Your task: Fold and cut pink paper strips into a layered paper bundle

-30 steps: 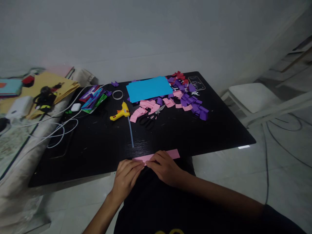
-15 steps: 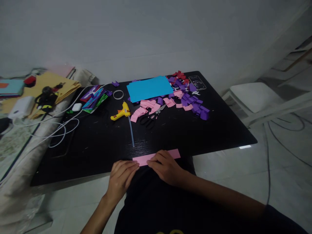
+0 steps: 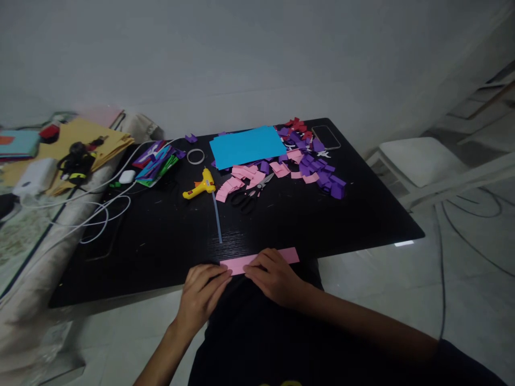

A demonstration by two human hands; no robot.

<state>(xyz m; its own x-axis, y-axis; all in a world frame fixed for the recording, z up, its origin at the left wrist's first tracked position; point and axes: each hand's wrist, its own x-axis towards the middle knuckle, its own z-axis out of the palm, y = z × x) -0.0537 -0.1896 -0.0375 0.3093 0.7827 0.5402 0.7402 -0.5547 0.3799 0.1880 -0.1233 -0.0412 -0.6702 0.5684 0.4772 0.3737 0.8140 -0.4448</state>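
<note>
A long strip of pink paper (image 3: pixel 237 264) lies along the front edge of the black table. My left hand (image 3: pixel 203 292) pinches its left end between thumb and fingers. Around the strip's middle, my right hand (image 3: pixel 273 276) grips it with thumb and bent fingers, covering part of it. Beyond the hands, a yellow glue gun (image 3: pixel 201 184) rests with a clear glue stick (image 3: pixel 218 220) trailing toward me. Black-handled scissors (image 3: pixel 253 194) lie half open beside small cut pink paper pieces (image 3: pixel 229 188).
Blue paper sheets (image 3: pixel 247 147) lie at the back on purple paper pieces (image 3: pixel 332 185). A tape roll (image 3: pixel 195 156), folded coloured papers (image 3: pixel 156 163) and white cables (image 3: pixel 107 214) occupy the left. A phone (image 3: pixel 326 137) lies back right; a white chair (image 3: pixel 418 161) stands beyond the table.
Both hands keep their hold on the pink strip with almost no movement. The phone's screen, lit before, is now dark.
</note>
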